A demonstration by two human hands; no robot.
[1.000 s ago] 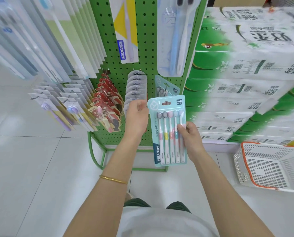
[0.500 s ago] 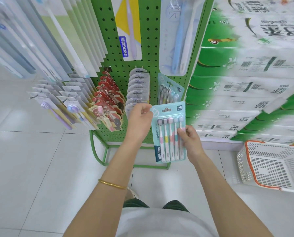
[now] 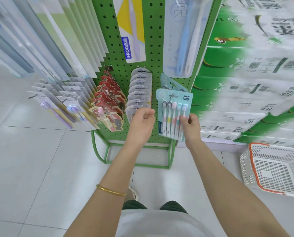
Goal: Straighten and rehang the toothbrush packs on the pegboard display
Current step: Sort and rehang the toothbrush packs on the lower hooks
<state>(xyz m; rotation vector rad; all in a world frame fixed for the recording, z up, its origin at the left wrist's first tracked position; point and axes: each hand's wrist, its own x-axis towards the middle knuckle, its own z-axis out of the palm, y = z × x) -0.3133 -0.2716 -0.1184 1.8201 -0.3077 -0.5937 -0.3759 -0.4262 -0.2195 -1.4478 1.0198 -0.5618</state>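
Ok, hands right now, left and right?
Left hand: fingers curled, holding nothing.
Right hand: pinching the teal pack at its right edge.

Teal five-brush toothbrush pack (image 3: 174,115) hangs tilted on a hook (image 3: 169,103) of the green pegboard (image 3: 154,48).

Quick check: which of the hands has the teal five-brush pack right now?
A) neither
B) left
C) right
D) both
C: the right hand pinches the teal five-brush pack at its right edge, while the left hand is curled beside it without touching it.
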